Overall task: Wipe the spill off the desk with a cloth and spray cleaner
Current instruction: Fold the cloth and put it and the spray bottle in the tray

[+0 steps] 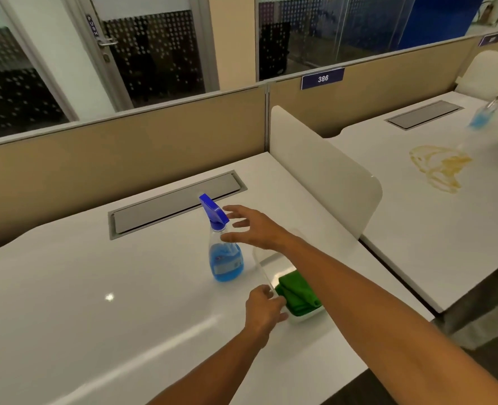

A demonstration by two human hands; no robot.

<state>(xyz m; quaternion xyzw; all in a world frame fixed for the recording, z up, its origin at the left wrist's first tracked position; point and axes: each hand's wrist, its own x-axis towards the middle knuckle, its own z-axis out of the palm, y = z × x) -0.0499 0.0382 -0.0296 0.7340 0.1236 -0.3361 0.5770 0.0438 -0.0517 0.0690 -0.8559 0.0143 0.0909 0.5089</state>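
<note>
The left hand (264,309) is seen nearest, its fingers (277,302) curled onto the rim of a clear tray (264,273) that rests on the white worktop (96,287); whether the rim is pinched or only touched cannot be told. A folded green cloth (297,293) is held in the near end of that tray, just beside the left hand. Beyond it, the right hand (253,226) is stretched out with fingers spread wide and nothing grasped, just beside the neck of a spray bottle (223,249) that stands upright on the worktop, blue liquid inside and a blue trigger head on top. Farther back, a grey flap (177,200) is set into the surface. Past a white divider (323,171), a yellow-brown spill (440,168) is spread on the neighbouring worktop (402,214), well apart from cloth and bottle.
</note>
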